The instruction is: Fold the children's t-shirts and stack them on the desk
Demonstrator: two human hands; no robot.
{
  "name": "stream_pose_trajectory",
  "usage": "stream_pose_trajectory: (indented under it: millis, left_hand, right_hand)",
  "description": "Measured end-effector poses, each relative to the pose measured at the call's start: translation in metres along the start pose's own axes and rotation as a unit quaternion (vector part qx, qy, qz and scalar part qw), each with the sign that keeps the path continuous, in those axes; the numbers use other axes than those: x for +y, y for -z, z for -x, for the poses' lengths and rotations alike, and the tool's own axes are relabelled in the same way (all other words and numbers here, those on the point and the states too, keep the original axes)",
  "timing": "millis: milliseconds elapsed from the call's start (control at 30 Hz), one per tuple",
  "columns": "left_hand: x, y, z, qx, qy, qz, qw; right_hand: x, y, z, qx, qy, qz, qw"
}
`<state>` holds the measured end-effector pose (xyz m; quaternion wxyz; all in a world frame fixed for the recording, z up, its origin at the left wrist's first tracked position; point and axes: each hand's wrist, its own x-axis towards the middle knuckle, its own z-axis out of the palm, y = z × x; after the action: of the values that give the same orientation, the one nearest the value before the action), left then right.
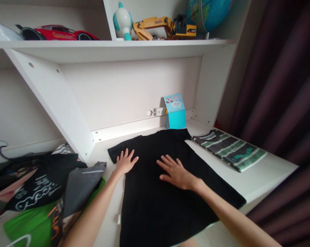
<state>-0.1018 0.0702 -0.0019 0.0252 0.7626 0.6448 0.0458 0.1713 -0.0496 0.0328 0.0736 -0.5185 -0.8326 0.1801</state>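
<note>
A black T-shirt lies spread on the white desktop, its sleeves toward the back and its hem at the near edge. My left hand rests flat near the left sleeve, fingers spread. Over the middle of the shirt's upper part, my right hand lies palm down with its fingers apart. Neither hand grips the cloth. To the right is a folded green and grey striped shirt.
Piled clothes with hangers cover the left side. Behind the T-shirt stand a blue desk calendar and a power strip. The shelf above holds a red toy car, a toy excavator and a globe. A dark curtain hangs at right.
</note>
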Motion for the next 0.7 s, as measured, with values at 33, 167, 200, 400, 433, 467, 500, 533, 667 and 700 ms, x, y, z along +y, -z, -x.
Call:
stream_pose_trajectory:
  millis: [33, 167, 200, 400, 433, 467, 500, 533, 667, 700]
  left_hand:
    - [-0.004, 0.0, 0.001, 0.001, 0.005, 0.0, 1.0]
    - [-0.01, 0.0, 0.004, 0.008, 0.012, -0.003, 1.0]
    - [-0.009, 0.0, 0.004, 0.009, 0.013, -0.004, 1.0]
    - [-0.003, 0.001, 0.007, 0.013, 0.014, -0.006, 1.0]
    - [-0.003, 0.001, 0.007, 0.012, 0.014, -0.007, 1.0]
    - [-0.003, 0.001, 0.008, 0.012, 0.014, -0.009, 1.0]
    - [-0.003, 0.001, 0.009, 0.013, 0.015, -0.01, 1.0]
    - [-0.003, 0.001, 0.009, 0.012, 0.014, -0.01, 1.0]
    - [-0.005, 0.004, 0.008, -0.012, 0.012, -0.005, 1.0]
    - [-0.006, 0.008, 0.005, -0.026, 0.011, -0.001, 1.0]
  right_hand:
    - [0.023, 0.004, -0.002, 0.027, -0.074, 0.026, 0.997]
    - [0.103, 0.01, 0.001, 0.061, -0.176, 0.083, 0.979]
    - [0.114, 0.011, 0.005, 0.062, -0.177, 0.088, 0.978]
    - [0.052, 0.008, 0.03, 0.092, -0.24, 0.13, 0.958]
    - [0.023, 0.001, 0.034, 0.107, -0.186, 0.121, 0.969]
    - [-0.006, -0.009, 0.037, 0.115, -0.104, 0.097, 0.983]
    - [-0.035, -0.024, 0.038, 0.112, -0.004, 0.069, 0.991]
    - [-0.062, -0.042, 0.039, 0.102, 0.099, 0.046, 0.989]
    - [-0.126, -0.128, 0.031, 0.176, 0.229, 0.046, 0.956]
    - [-0.133, -0.146, 0.028, 0.206, 0.229, 0.055, 0.95]
